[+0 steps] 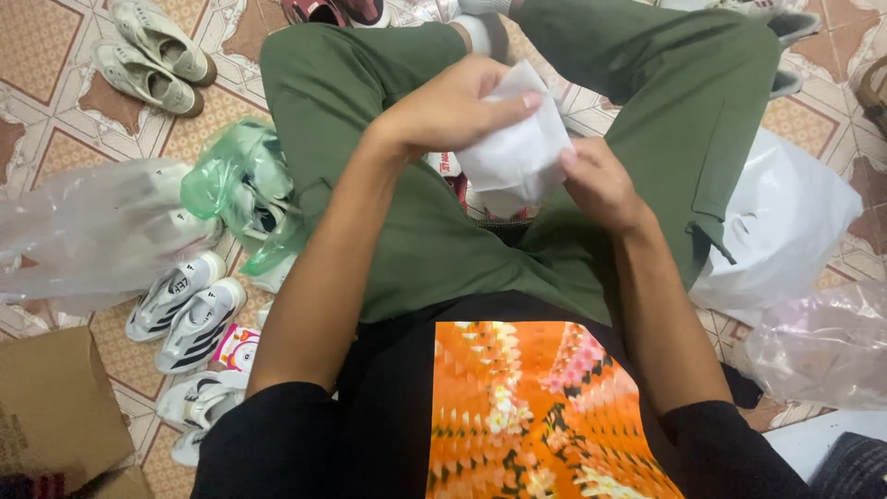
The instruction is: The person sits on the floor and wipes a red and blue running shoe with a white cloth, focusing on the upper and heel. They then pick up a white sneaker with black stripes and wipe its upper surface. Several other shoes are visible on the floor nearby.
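White tissue paper (pixel 517 152) is being held above the person's lap, between the knees of the green trousers (pixel 416 231), crumpled into a loose wad whose long axis is running from the upper right down to the lower left, its lower end pointing toward the waist. The left hand (pixel 453 106) is closing over the paper's upper edge from the left, fingers curled and thumb pressing on top; the right hand (pixel 601 185) is pinching its right side, thumb lying against the sheet and the other fingers tucked behind, out of sight. Beneath the wad, something red and white is peeking out on the lap, too hidden to name. On the tiled floor (pixel 55 55) to the left, a green plastic bag (pixel 236 180) is lying against the thigh with a shoe partly inside, and beside it a clear plastic bag (pixel 88 231) is covering more white footwear near the floor's left edge. A pair of white sneakers with dark stripes (pixel 189 310) is sitting just below those bags, a small pink-and-white card (pixel 237 346) is resting next to them, and another white pair (pixel 199 407) is lying lower down. A brown cardboard box (pixel 55 407) is filling the lower left corner. A pair of beige canvas shoes (pixel 152 51) is sitting at the upper left. To the right, a white plastic bag (pixel 785 222) is lying against the right leg, with a crinkled clear bag (pixel 822 346) just below it.
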